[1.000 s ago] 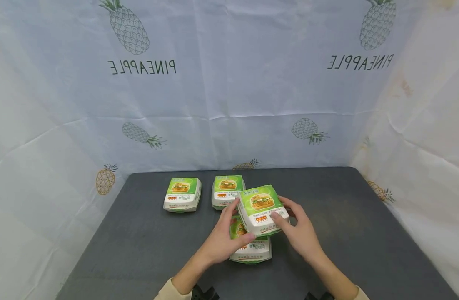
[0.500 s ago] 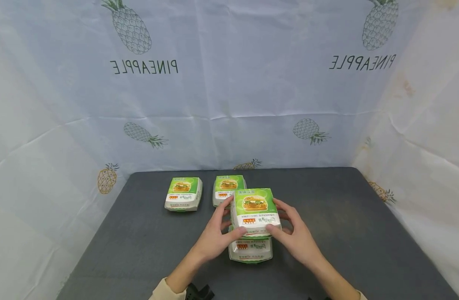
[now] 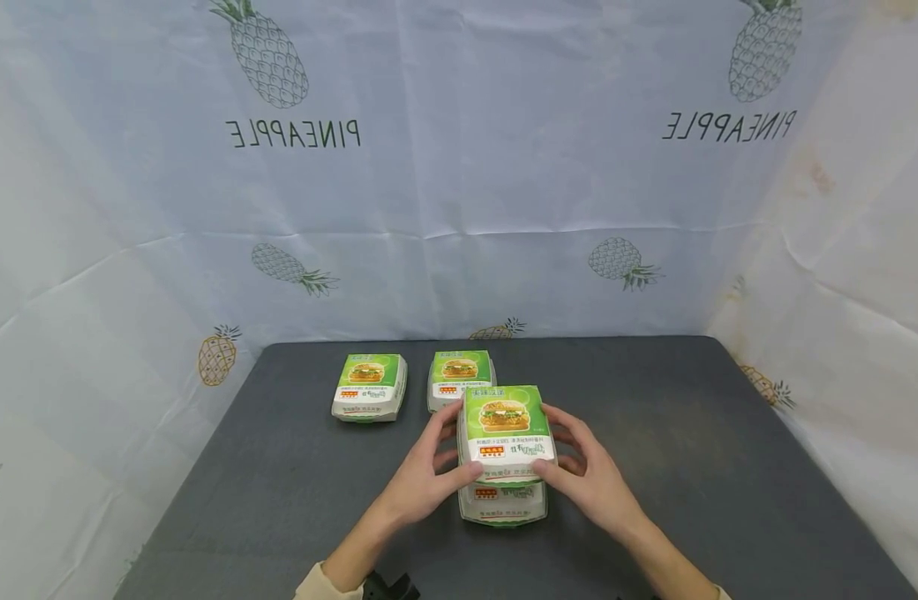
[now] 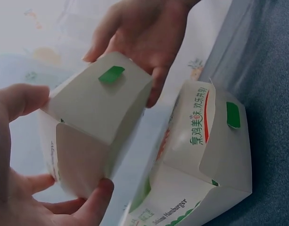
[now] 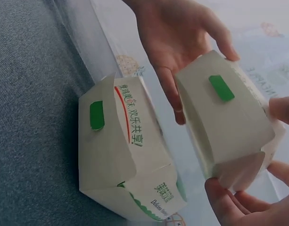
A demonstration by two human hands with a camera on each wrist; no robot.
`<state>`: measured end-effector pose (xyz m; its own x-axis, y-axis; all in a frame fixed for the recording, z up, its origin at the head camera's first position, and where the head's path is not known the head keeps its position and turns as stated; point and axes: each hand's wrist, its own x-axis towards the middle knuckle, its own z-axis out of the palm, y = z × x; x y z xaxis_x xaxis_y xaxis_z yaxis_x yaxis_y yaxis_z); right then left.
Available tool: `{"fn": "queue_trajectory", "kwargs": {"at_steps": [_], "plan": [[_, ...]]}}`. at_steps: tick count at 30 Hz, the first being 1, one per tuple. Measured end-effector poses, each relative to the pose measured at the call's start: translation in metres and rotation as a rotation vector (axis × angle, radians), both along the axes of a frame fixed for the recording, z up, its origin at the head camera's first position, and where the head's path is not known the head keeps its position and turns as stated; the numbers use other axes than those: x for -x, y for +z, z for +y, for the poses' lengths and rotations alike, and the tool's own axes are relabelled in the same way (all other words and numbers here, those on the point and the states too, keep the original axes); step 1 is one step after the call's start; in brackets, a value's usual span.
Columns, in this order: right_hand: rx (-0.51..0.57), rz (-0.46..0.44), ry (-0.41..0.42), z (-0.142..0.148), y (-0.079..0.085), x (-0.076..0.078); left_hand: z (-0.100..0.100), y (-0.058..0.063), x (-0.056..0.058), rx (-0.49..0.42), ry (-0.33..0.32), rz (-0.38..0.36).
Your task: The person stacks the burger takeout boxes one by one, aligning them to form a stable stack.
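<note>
Between both hands is a green and white burger box [image 3: 506, 429] with a burger picture on its lid. My left hand [image 3: 423, 475] grips its left side, thumb at the near edge. The right hand [image 3: 592, 473] grips the opposite side in the same way. Below it a second burger box [image 3: 502, 507] sits on the table, its lid partly covered in the head view. Both wrist views show a gap between the held box [image 4: 94, 103] and the lower box [image 5: 120, 146].
Two more burger boxes stand at the back of the dark table [image 3: 654, 433]: one at the left [image 3: 369, 387], the other burger box [image 3: 459, 375] just behind the held one. A pineapple-print cloth [image 3: 489, 192] hangs behind and at both sides.
The held burger box has turned from a tilt to square with the lower one. It has moved slightly left and nearer, with both hands still gripping it.
</note>
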<state>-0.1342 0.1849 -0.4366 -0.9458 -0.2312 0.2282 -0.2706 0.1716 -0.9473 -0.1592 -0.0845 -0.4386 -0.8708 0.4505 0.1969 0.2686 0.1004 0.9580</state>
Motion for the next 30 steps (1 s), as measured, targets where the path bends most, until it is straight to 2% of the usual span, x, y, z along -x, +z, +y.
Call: {"fn": "queue_trajectory", "kwargs": {"at_steps": [6, 12, 30], "plan": [[-0.048, 0.001, 0.016, 0.001, -0.005, -0.001, -0.004, -0.004, -0.003, 0.035, 0.004, 0.008], [-0.052, -0.010, 0.023, 0.002, -0.011, 0.000, -0.006, -0.007, -0.006, 0.068, 0.009, -0.009], [-0.048, 0.014, 0.050, 0.007, -0.022, 0.005, -0.006, -0.017, 0.000, 0.075, -0.038, -0.040]]}}
